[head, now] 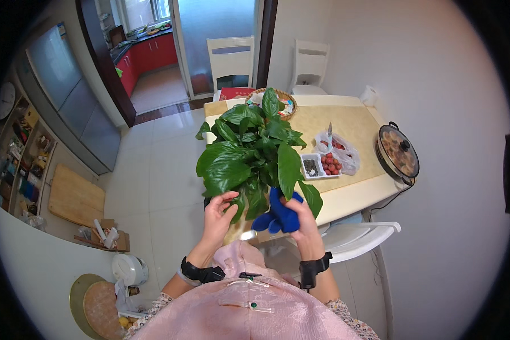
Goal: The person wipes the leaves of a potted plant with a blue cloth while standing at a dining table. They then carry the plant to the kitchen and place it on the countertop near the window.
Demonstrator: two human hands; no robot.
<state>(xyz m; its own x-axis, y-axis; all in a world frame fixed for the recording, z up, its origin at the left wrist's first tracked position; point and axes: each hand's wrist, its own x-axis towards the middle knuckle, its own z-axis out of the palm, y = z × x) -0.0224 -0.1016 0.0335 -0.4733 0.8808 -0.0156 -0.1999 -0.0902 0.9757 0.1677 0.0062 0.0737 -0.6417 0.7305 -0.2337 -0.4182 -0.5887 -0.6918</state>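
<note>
A leafy green houseplant stands right in front of me at the table's near left corner; its pot is hidden by the leaves. My right hand grips a bunched blue cloth below the plant's right-hand leaves. At the lower left of the foliage is my left hand, fingers apart and slightly curled beside a hanging leaf. Nothing shows in its grasp, and I cannot tell whether the fingertips touch the leaf.
The dining table bears a divided tray with red fruit, a plastic bag with a knife, a wicker basket and a lidded electric pan. A white chair sits close on my right. Its cord hangs from the pan.
</note>
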